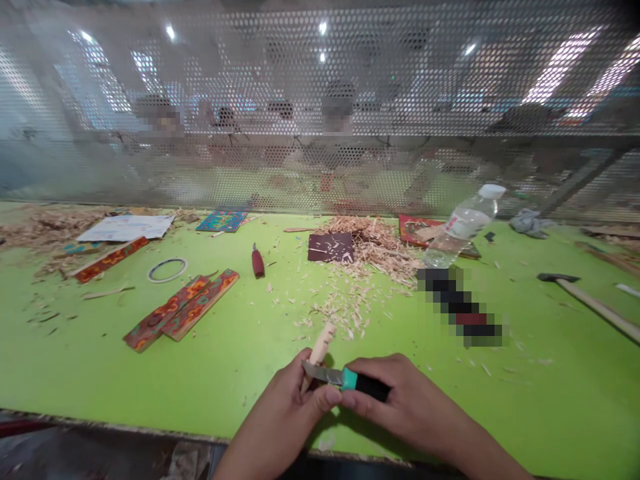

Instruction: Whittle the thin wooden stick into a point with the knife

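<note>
My left hand (296, 405) is closed around a small, pale carved stick of wood (323, 343), its notched tip pointing up and away from me. In my right hand (395, 395) is a carving knife (350, 379) with a black and teal handle. Its short blade lies across the stick near my left fingers. The left thumb sits beside the base of the blade, close to the right thumb. Pale wood shavings (350, 300) are scattered on the green table (220, 380) just beyond the stick.
A plastic bottle (463, 227) stands tilted beside a shavings pile. A hammer-like tool (595, 303) lies right. Leftward are a red-handled knife (257, 262), tape roll (167, 269), painted wooden strips (200, 303) and paper (127, 227). A perforated metal screen (320, 160) borders the back.
</note>
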Demonstrator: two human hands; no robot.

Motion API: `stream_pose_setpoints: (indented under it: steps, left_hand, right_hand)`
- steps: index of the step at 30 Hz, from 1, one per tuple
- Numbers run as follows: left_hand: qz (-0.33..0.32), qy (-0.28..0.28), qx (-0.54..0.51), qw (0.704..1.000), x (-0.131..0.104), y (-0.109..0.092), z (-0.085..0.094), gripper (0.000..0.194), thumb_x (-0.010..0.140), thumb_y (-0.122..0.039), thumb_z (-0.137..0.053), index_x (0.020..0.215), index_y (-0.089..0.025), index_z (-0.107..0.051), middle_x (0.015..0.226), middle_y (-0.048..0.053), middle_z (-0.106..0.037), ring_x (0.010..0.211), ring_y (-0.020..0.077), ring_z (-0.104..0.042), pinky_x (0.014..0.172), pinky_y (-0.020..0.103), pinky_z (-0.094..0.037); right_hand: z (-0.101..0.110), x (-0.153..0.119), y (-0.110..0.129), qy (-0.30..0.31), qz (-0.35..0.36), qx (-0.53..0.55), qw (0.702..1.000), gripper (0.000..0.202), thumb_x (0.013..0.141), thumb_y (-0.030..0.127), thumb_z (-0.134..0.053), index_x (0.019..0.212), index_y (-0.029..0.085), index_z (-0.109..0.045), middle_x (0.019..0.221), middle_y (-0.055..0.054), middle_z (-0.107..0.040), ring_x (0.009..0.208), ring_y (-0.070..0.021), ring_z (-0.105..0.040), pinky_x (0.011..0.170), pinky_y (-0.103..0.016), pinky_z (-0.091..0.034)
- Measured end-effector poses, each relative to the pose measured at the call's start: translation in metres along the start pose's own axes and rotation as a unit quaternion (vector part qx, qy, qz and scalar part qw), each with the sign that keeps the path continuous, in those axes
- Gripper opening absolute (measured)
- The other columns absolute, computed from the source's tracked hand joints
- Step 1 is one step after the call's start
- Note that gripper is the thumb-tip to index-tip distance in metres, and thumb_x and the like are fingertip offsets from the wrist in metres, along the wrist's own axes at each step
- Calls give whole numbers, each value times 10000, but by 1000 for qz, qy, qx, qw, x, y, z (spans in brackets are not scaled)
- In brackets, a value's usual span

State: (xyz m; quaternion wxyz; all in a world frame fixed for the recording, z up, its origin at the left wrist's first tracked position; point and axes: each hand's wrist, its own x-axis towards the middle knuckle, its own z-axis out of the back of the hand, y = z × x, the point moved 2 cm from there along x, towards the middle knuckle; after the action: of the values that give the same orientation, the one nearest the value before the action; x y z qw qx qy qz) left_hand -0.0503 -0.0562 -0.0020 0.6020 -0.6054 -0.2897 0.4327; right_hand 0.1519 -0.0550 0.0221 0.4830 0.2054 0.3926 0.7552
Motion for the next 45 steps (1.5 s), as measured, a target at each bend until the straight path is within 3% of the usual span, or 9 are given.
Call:
stream_pose_setpoints:
  steps: [4, 9, 18, 27, 37, 39, 42, 45]
  left_hand:
    - [16, -48, 104, 993, 0, 0, -1, 363, 1025, -570, -531, 1041, -216, -613, 1008, 50, -716, 973, 263, -649, 853, 327, -467]
    - [21, -47, 148, 988, -1, -2, -4, 383, 1042, -580, -473, 1007, -220, -602, 985, 57, -730, 942, 272, -665, 794, 325, -459]
    - [30, -63, 167, 983, 0, 0, -4, 321, 1040, -526, -468, 981, -230, -576, 982, 73, -730, 928, 282, -666, 816, 348, -445]
    - [39, -82, 166, 982, 1, 0, -4, 288, 1047, -489, -450, 947, -236, -546, 916, 42, -714, 867, 264, -646, 771, 334, -435]
    - [31, -69, 92, 993, 3, -1, -4, 353, 1048, -555, -483, 1045, -224, -606, 1051, 50, -714, 1111, 288, -618, 932, 347, -442]
    - [31, -62, 69, 995, 3, 1, -3, 343, 1035, -550, -520, 1062, -220, -607, 1059, 48, -710, 1128, 286, -611, 949, 350, -445]
    - [25, -33, 13, 999, 4, 2, -2, 316, 992, -513, -616, 1099, -217, -590, 1016, 35, -699, 1100, 273, -621, 953, 345, -458]
    - [25, -28, -10, 999, 3, 2, -2, 314, 968, -496, -656, 1071, -210, -578, 949, 26, -677, 1052, 261, -629, 959, 348, -464]
  right_hand:
    - [-1, 0, -1, -1, -7, -14, 1000, 406, 1003, 529, -622, 808, 187, -719, 692, 26, -670, 631, -143, -547, 589, -241, -362]
    - [-3, 0, -5, 0, -10, -11, 1000, 405, 1000, 546, -627, 837, 190, -731, 724, 19, -703, 660, -153, -581, 609, -242, -376]
    - [-9, 0, -5, -26, -29, -80, 996, 450, 1003, 599, -606, 785, 209, -654, 719, 11, -695, 662, -170, -606, 603, -257, -355]
    - [-21, -3, -16, -102, 2, -165, 981, 507, 1027, 685, -490, 865, 244, -681, 754, 1, -722, 643, -197, -639, 587, -277, -352]
    - [-26, -6, -21, -188, 96, -280, 937, 568, 1087, 641, -354, 953, 208, -696, 717, -43, -717, 606, -253, -685, 584, -335, -380]
    - [-22, -4, -19, -163, 81, -245, 952, 580, 1066, 673, -386, 933, 204, -700, 732, -46, -721, 616, -242, -677, 585, -323, -384]
    - [-13, 0, -15, -71, 27, -137, 988, 548, 1020, 697, -500, 838, 209, -671, 728, -11, -700, 634, -189, -635, 576, -272, -374]
    - [-6, 0, -9, -29, -1, -50, 998, 509, 1027, 646, -542, 784, 207, -627, 698, 31, -640, 646, -148, -573, 589, -239, -358]
